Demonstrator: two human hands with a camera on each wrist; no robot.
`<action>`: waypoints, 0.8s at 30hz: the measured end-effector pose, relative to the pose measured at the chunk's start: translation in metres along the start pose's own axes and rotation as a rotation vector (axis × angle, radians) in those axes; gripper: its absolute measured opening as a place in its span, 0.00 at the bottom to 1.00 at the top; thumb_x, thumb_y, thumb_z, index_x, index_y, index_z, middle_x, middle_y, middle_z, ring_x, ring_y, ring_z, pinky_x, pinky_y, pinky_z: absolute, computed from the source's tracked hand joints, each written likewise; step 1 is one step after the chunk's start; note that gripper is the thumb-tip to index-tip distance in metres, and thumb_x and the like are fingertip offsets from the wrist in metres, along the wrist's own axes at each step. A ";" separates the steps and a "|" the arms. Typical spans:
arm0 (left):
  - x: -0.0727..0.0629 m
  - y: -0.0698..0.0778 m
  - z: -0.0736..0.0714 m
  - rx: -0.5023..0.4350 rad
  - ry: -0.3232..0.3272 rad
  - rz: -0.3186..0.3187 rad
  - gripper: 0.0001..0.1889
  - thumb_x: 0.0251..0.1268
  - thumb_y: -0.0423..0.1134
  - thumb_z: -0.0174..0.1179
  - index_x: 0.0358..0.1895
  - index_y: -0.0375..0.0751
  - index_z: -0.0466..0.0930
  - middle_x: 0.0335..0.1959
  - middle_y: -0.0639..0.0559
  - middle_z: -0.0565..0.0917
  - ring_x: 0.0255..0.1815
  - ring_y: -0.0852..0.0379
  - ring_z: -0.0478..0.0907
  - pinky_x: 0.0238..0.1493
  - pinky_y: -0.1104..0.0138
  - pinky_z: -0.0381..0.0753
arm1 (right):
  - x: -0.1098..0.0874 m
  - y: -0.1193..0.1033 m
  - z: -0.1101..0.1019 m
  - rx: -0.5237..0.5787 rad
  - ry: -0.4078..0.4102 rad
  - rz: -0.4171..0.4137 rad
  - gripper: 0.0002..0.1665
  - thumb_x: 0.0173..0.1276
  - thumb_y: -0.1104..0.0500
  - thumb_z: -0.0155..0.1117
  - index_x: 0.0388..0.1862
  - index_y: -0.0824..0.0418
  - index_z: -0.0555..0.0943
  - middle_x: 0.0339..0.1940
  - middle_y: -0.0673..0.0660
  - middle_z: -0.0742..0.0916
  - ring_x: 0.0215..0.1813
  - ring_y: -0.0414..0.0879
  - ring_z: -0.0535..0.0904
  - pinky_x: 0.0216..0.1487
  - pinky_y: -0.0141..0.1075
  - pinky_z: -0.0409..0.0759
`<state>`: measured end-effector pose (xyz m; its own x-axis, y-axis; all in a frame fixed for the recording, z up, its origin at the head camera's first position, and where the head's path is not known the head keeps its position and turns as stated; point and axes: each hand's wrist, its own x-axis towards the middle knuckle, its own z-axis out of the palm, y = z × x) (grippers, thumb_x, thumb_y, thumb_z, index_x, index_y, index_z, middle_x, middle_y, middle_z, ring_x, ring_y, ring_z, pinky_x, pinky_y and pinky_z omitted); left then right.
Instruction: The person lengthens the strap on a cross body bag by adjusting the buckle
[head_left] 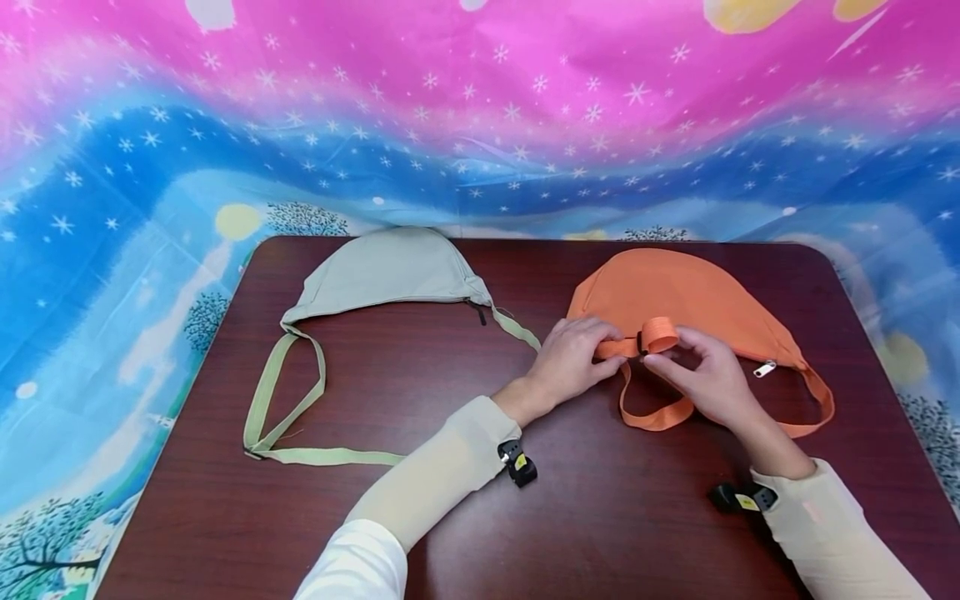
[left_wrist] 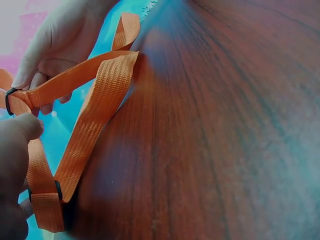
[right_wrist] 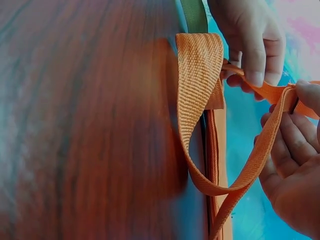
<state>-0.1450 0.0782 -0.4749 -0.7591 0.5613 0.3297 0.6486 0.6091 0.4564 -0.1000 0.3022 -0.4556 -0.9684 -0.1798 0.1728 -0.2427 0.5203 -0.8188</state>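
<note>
An orange waist bag lies at the right of the table, its flat zipped edge toward me. My left hand pinches its orange strap between thumb and fingers. Beside it, my right hand pinches the strap close to a black slider buckle, where a short loop of webbing stands up. The rest of the strap hangs in a loop below the hands. In the left wrist view a second black buckle shows lower on the strap, near the left fingers.
A pale grey-green waist bag lies at the left, its light green strap looped toward me and passing under my left arm. The dark wooden table ends at a patterned cloth backdrop. A metal zip pull hangs off the orange bag.
</note>
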 end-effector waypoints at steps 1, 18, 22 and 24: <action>0.000 0.000 0.000 -0.004 0.010 0.003 0.14 0.68 0.50 0.68 0.51 0.51 0.84 0.47 0.61 0.84 0.50 0.65 0.78 0.52 0.66 0.71 | 0.000 0.000 0.000 0.000 -0.001 -0.001 0.12 0.67 0.65 0.72 0.48 0.64 0.83 0.38 0.43 0.87 0.38 0.38 0.81 0.40 0.25 0.78; 0.001 -0.003 0.001 -0.100 0.082 0.049 0.12 0.66 0.45 0.69 0.49 0.47 0.84 0.45 0.58 0.85 0.48 0.63 0.79 0.52 0.67 0.73 | 0.001 0.004 0.001 -0.023 -0.021 -0.023 0.16 0.66 0.66 0.73 0.53 0.62 0.84 0.44 0.42 0.87 0.43 0.36 0.81 0.45 0.23 0.78; 0.000 -0.004 0.001 -0.109 0.076 0.054 0.12 0.67 0.45 0.69 0.49 0.47 0.84 0.45 0.58 0.85 0.47 0.63 0.79 0.53 0.67 0.73 | 0.001 0.007 0.004 -0.066 -0.013 -0.036 0.16 0.66 0.65 0.74 0.52 0.62 0.85 0.44 0.43 0.86 0.44 0.35 0.80 0.46 0.25 0.76; 0.000 -0.004 0.000 -0.111 0.072 0.058 0.12 0.67 0.46 0.69 0.50 0.47 0.84 0.45 0.57 0.85 0.48 0.63 0.79 0.54 0.67 0.73 | 0.001 0.007 0.006 -0.083 -0.014 -0.036 0.16 0.66 0.64 0.74 0.52 0.62 0.85 0.44 0.44 0.87 0.44 0.35 0.79 0.46 0.25 0.76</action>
<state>-0.1476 0.0755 -0.4767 -0.7254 0.5491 0.4150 0.6841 0.5089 0.5225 -0.1028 0.3011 -0.4644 -0.9581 -0.2115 0.1933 -0.2823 0.5806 -0.7637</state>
